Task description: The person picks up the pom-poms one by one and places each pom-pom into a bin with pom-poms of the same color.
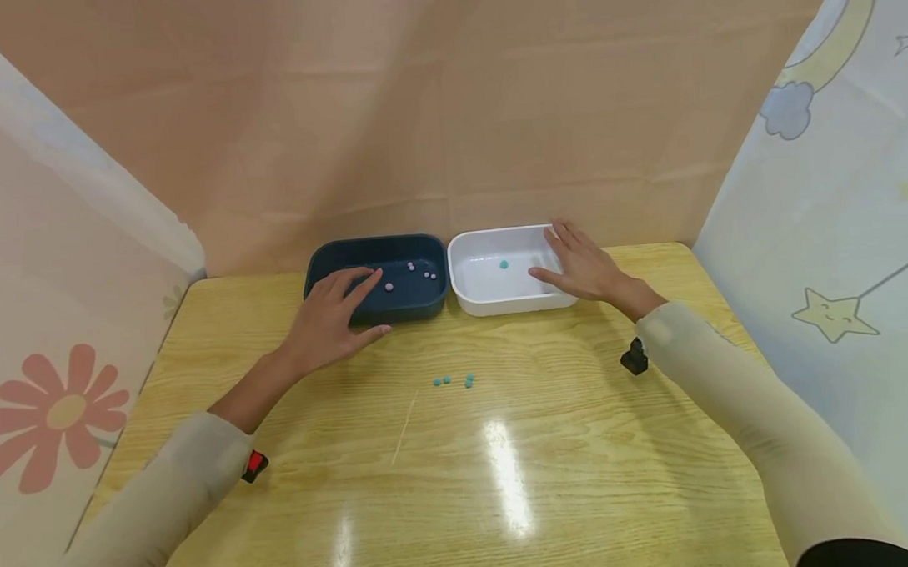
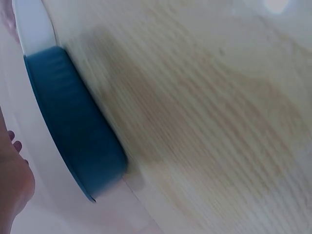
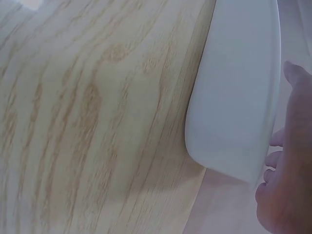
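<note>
A dark blue tray (image 1: 380, 313) and a white tray (image 1: 511, 305) stand side by side at the table's back edge. Several small pinkish balls (image 1: 389, 287) lie in the dark tray, and one teal ball (image 1: 504, 265) lies in the white one. My left hand (image 1: 324, 325) is over the dark tray's front left part, its fingers spread and holding nothing. Over the right end of the white tray, my right hand (image 1: 579, 267) has its fingers extended, also with nothing in it. Several teal balls (image 1: 446, 380) sit on the table in front of the trays.
The wooden table (image 1: 566, 480) has a thin pale line (image 1: 405, 427) on its surface near the teal balls. Behind the trays rises a tan backdrop (image 1: 449, 133). Patterned panels stand at left and right. A small black device (image 1: 634, 357) shows by the right sleeve.
</note>
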A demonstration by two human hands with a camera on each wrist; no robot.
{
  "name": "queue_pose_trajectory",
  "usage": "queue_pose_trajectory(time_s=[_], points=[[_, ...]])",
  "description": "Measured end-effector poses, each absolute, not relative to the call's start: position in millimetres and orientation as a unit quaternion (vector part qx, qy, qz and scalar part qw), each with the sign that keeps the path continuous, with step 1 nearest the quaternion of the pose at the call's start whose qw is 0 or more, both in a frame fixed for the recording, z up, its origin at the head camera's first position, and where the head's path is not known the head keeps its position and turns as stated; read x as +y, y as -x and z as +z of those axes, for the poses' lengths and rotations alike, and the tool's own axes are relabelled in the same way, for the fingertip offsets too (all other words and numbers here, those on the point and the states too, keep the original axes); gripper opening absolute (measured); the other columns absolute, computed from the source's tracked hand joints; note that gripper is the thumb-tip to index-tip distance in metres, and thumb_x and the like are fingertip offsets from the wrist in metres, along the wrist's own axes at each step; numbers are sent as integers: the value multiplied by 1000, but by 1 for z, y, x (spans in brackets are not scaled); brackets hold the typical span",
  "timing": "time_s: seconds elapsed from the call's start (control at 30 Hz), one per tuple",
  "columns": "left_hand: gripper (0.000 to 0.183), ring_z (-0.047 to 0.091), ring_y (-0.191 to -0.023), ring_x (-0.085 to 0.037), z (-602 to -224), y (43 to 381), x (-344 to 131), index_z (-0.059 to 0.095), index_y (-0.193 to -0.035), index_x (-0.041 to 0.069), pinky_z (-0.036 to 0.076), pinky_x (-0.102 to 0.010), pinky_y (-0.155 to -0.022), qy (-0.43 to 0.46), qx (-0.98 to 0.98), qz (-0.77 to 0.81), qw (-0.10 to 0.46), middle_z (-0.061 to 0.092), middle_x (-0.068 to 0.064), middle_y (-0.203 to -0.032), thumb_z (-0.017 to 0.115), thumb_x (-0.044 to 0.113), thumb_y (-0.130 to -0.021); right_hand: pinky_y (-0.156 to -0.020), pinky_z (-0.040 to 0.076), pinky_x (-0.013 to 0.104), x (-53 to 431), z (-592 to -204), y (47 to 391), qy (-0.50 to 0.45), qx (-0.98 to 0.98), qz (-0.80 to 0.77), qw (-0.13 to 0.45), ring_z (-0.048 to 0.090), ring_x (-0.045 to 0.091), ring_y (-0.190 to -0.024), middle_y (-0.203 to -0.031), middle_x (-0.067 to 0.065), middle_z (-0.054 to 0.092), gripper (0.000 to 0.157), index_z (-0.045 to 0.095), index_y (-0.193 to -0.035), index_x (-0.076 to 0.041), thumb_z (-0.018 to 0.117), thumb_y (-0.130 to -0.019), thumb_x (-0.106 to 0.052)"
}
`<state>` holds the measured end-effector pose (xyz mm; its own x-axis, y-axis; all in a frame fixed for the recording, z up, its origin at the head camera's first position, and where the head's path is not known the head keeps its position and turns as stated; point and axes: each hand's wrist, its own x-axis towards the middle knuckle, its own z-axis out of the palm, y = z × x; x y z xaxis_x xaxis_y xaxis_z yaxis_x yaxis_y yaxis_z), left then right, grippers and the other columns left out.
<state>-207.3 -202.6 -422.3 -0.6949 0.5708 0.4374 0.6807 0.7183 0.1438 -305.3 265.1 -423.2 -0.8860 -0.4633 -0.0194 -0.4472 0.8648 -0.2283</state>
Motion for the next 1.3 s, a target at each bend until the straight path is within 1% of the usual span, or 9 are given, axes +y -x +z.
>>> queue_pose_trajectory(time_s=[0.2, 0.33, 0.37, 0.4, 0.7, 0.8, 0.97, 1.2, 1.3], points=[[88, 54, -132, -43, -426, 195, -190, 49, -159, 8, 41, -65, -112, 372, -893, -170, 187, 56, -21, -145, 83, 49, -89, -132, 2, 51, 268, -428, 307, 231, 967, -102, 46, -4, 41, -163, -176, 25, -3, 97, 12, -167, 7, 45, -107, -62], [89, 55, -131, -39, -428, 189, -182, 48, -160, 7, 45, -61, -108, 383, -893, -177, 155, 56, -20, -145, 85, 47, -89, -132, 1, 52, 269, -431, 307, 229, 966, -107, 46, -5, 41, -163, -176, 24, -4, 99, 12, -167, 7, 44, -106, -65], [90, 55, -131, -39, -429, 188, -180, 48, -159, 6, 46, -60, -107, 384, -894, -180, 146, 56, -19, -145, 88, 41, -87, -132, 2, 52, 269, -432, 307, 229, 966, -108, 45, -4, 41, -163, -176, 24, -3, 100, 12, -167, 7, 44, -106, -65], [89, 55, -131, -38, -430, 187, -179, 49, -158, 5, 46, -59, -107, 386, -894, -183, 138, 56, -18, -145, 88, 41, -87, -132, 2, 52, 268, -433, 307, 230, 966, -110, 44, -4, 41, -163, -176, 25, -3, 100, 12, -167, 7, 44, -106, -66], [81, 59, -123, -28, -444, 179, -165, 55, -156, 9, 50, -50, -101, 380, -902, -195, 57, 61, -10, -140, 84, 47, -90, -132, 1, 52, 267, -435, 307, 228, 966, -114, 37, -5, 41, -163, -175, 26, -3, 103, 14, -166, 8, 40, -105, -71], [77, 60, -120, -26, -449, 177, -161, 59, -152, 9, 52, -48, -99, 383, -901, -200, 40, 63, -8, -137, 85, 47, -90, -132, 0, 52, 266, -437, 307, 225, 967, -112, 37, -5, 40, -164, -175, 25, -3, 101, 14, -166, 8, 41, -105, -68], [67, 62, -116, -26, -456, 175, -156, 70, -140, 8, 54, -47, -96, 400, -893, -202, 36, 67, -7, -130, 88, 44, -87, -132, 0, 54, 266, -438, 308, 221, 968, -113, 39, -5, 40, -164, -176, 25, -2, 98, 14, -166, 7, 45, -106, -63], [51, 65, -117, -25, -465, 174, -149, 78, -129, 10, 52, -48, -104, 430, -882, -190, 23, 71, -4, -120, 88, 39, -88, -132, 1, 55, 266, -438, 308, 219, 969, -108, 38, -5, 39, -164, -176, 24, -4, 99, 13, -166, 8, 44, -106, -64], [45, 65, -114, -23, -469, 174, -146, 80, -124, 12, 52, -46, -103, 438, -880, -184, 17, 73, -2, -117, 87, 39, -89, -132, 1, 54, 266, -440, 309, 219, 970, -102, 38, -5, 39, -164, -176, 24, -5, 101, 13, -166, 9, 41, -106, -68]])
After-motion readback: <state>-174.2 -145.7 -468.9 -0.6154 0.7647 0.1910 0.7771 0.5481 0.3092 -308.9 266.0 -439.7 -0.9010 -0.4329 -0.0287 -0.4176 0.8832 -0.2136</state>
